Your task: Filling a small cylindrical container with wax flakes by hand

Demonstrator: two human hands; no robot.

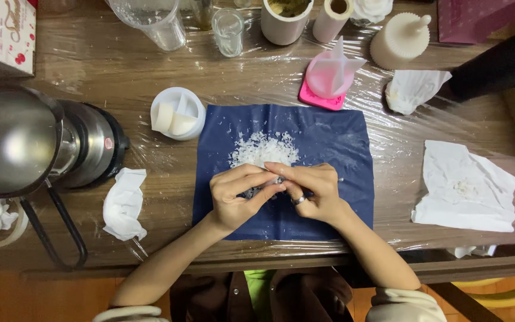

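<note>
A dark blue sheet [335, 143] lies on the plastic-covered wooden table [102, 65]. A pile of white flakes [263, 148] sits on its upper middle. My left hand [236, 197] and my right hand [311, 191], which wears a ring, meet just below the pile. Together they pinch a small object between the fingertips; it is mostly hidden, so I cannot tell what it is. Both hands hover over the blue sheet.
A white round container [177, 113] holding white blocks stands left of the sheet. A pink mould [329, 74], cups, a clear jug [153, 21] and a white candle [399, 39] line the back. A metal pot [13, 140] on a burner sits at left. Crumpled tissues [465, 188] lie around.
</note>
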